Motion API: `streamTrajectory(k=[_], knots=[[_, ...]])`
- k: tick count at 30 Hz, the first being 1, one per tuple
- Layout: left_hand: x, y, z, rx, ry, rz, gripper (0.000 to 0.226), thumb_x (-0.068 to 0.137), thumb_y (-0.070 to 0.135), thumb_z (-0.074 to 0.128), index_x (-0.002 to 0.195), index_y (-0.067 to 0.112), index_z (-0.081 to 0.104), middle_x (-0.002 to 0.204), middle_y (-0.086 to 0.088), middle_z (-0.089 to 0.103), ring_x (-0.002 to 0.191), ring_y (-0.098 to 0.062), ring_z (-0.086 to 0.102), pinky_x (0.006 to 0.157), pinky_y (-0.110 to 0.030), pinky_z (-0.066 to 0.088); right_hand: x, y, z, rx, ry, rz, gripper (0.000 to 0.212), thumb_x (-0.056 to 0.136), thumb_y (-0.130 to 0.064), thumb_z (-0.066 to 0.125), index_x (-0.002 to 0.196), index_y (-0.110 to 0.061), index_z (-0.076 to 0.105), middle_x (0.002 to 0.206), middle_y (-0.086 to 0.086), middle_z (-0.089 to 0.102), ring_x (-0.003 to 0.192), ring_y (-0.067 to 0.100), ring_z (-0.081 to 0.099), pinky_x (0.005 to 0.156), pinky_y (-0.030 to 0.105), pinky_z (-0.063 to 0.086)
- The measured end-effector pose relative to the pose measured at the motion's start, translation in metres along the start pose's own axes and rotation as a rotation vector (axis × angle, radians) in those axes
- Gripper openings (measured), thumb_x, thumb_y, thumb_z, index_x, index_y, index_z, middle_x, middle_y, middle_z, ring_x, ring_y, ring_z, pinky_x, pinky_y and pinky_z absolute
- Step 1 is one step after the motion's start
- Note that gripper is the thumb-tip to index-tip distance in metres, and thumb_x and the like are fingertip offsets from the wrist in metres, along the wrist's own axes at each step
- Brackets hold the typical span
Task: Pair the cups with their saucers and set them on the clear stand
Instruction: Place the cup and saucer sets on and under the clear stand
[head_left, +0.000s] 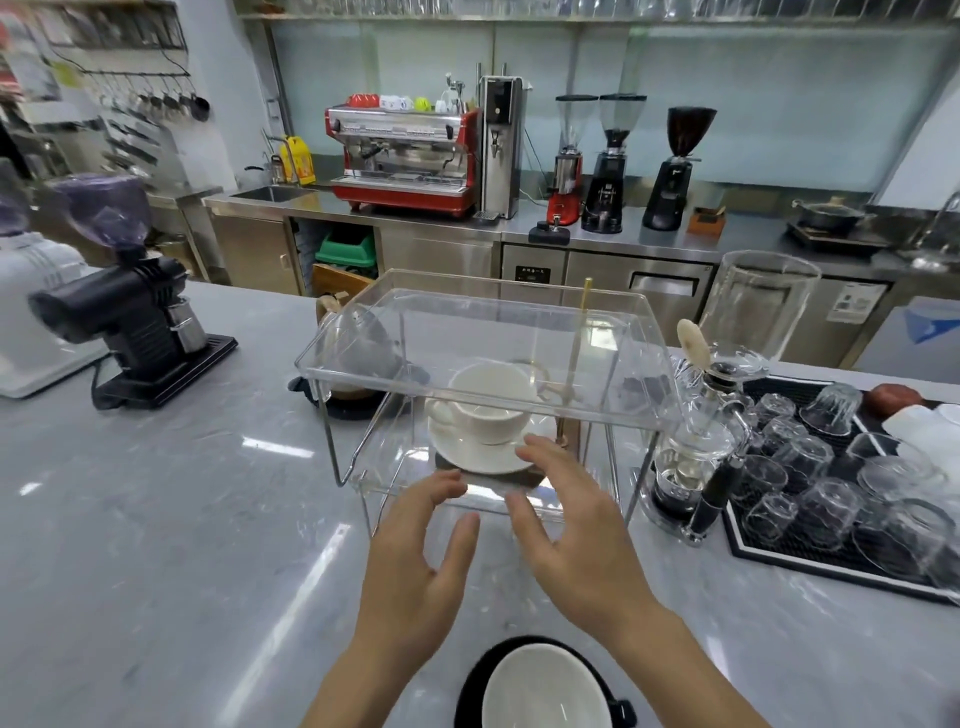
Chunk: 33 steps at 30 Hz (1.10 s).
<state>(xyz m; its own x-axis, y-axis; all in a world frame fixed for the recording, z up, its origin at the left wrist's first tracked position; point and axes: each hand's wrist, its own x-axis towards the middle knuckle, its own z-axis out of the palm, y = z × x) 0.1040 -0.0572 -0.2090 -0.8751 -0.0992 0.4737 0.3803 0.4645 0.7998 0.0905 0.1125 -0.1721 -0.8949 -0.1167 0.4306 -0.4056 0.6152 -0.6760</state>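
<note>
A clear two-tier stand (363, 366) rests on the grey counter in front of me. On its lower shelf a white cup (488, 402) sits on a white saucer (467, 454). Just in front of that shelf, my left hand (415, 566) and my right hand (576, 535) are both open with fingers spread, holding nothing. The right fingertips lie near the saucer's front rim. At the bottom edge, close to me, a second white cup (545, 686) sits on a black saucer (470, 680).
A black grinder (135, 322) stands at the left. To the right are a glass siphon brewer (701, 441) and a black mat (769, 551) with several upturned glasses. A glass kettle (358, 348) sits behind the stand. The back counter carries a red espresso machine (402, 156).
</note>
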Motion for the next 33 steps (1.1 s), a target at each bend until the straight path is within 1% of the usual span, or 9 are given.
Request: streamTrajectory(k=[4,7,9,15,19,23,26,29,33], knots=[[-0.027,-0.001,-0.006,0.095,-0.124,0.036,0.035,0.093,0.045,0.057,0.12,0.026,0.067,0.13,0.017,0.063,0.127,-0.002,0.055,0.105,-0.016,0.04,-0.027,0.004,-0.006,-0.09,-0.07,-0.026,0.047,0.094,-0.046,0.05,0.137,-0.029,0.052,0.146,-0.018,0.046,0.138,-0.007,0.034,0.11,0.007,0.023],[-0.046,-0.004,-0.01,0.164,-0.226,0.051,0.037,0.093,0.048,0.057,0.122,0.027,0.067,0.132,0.019,0.06,0.128,0.002,0.051,0.106,-0.011,0.035,-0.052,0.01,-0.007,-0.125,-0.098,-0.04,0.047,0.094,-0.047,0.049,0.136,-0.027,0.055,0.148,-0.015,0.046,0.14,-0.001,0.035,0.113,0.02,0.031],[-0.058,-0.005,-0.01,0.207,-0.266,0.071,0.04,0.094,0.05,0.056,0.124,0.027,0.066,0.133,0.019,0.058,0.129,0.002,0.049,0.108,-0.013,0.034,-0.07,0.016,-0.008,-0.139,-0.116,-0.011,0.047,0.094,-0.048,0.048,0.137,-0.029,0.054,0.149,-0.015,0.044,0.141,0.0,0.033,0.114,0.025,0.032],[-0.09,-0.006,-0.008,0.258,-0.347,0.043,0.046,0.094,0.054,0.053,0.129,0.027,0.065,0.135,0.019,0.056,0.13,0.004,0.046,0.109,-0.014,0.032,-0.12,0.034,-0.015,-0.16,-0.199,0.122,0.054,0.09,-0.059,0.047,0.139,-0.038,0.048,0.151,-0.029,0.031,0.141,-0.012,0.022,0.112,0.011,0.02],[-0.106,-0.005,-0.009,0.232,-0.359,0.012,0.044,0.093,0.054,0.054,0.132,0.032,0.062,0.134,0.027,0.051,0.13,0.012,0.041,0.107,-0.005,0.027,-0.142,0.038,-0.018,-0.124,-0.245,0.206,0.053,0.087,-0.063,0.049,0.137,-0.047,0.044,0.15,-0.035,0.027,0.14,-0.015,0.019,0.11,0.013,0.023],[-0.119,-0.006,-0.01,0.241,-0.377,-0.065,0.052,0.092,0.058,0.051,0.135,0.032,0.061,0.134,0.027,0.049,0.131,0.004,0.044,0.107,-0.018,0.032,-0.157,0.039,-0.019,-0.081,-0.235,0.304,0.047,0.089,-0.055,0.057,0.134,-0.05,0.043,0.148,-0.036,0.03,0.139,-0.016,0.019,0.109,0.012,0.021],[-0.124,-0.004,-0.011,0.248,-0.39,-0.077,0.053,0.091,0.058,0.049,0.135,0.029,0.061,0.132,0.035,0.043,0.128,0.012,0.039,0.105,-0.01,0.028,-0.166,0.04,-0.02,-0.081,-0.228,0.349,0.051,0.09,-0.053,0.058,0.138,-0.045,0.045,0.146,-0.037,0.031,0.139,-0.016,0.021,0.107,0.01,0.02],[-0.128,-0.004,-0.012,0.244,-0.392,-0.096,0.054,0.091,0.059,0.048,0.135,0.03,0.06,0.13,0.042,0.037,0.126,0.025,0.031,0.102,0.001,0.024,-0.172,0.038,-0.021,-0.056,-0.22,0.389,0.047,0.089,-0.052,0.059,0.133,-0.05,0.044,0.139,-0.044,0.028,0.137,-0.018,0.021,0.107,0.01,0.02],[-0.132,-0.003,-0.01,0.227,-0.399,-0.166,0.061,0.088,0.064,0.045,0.136,0.028,0.06,0.132,0.036,0.041,0.127,0.016,0.036,0.1,0.002,0.024,-0.174,0.035,-0.022,-0.019,-0.205,0.437,0.041,0.09,-0.05,0.059,0.127,-0.057,0.041,0.138,-0.042,0.03,0.134,-0.017,0.026,0.111,0.017,0.024]])
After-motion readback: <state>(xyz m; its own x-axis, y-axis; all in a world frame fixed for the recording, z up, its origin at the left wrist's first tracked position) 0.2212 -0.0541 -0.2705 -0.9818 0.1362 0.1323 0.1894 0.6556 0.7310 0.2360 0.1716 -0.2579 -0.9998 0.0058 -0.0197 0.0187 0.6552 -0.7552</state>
